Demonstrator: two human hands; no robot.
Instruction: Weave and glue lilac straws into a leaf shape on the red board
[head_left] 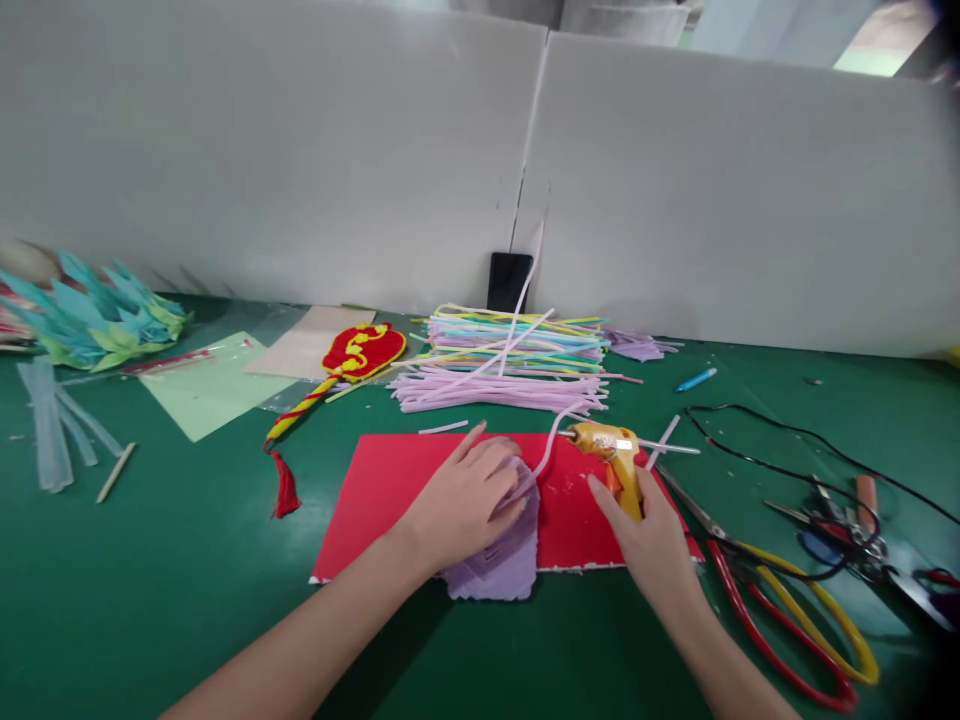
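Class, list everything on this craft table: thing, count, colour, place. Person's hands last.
sheet: one, red, centre front
felt piece: one, lilac, on the sheet's near edge
glue gun: one, yellow-orange, right part of sheet
pipe cleaners: a stack, pastel, behind the sheet
ornament: one, red and yellow, left of the stack
leaf shapes: a pile, teal and green, far left
glue sticks: several, clear, left
scissors: at least one pair, red and yellow handles, right front
pen: one, blue, right of the stack
phone: one, black, upright at the back
left hand: one, flat on the felt piece
right hand: one, fingers around the glue gun
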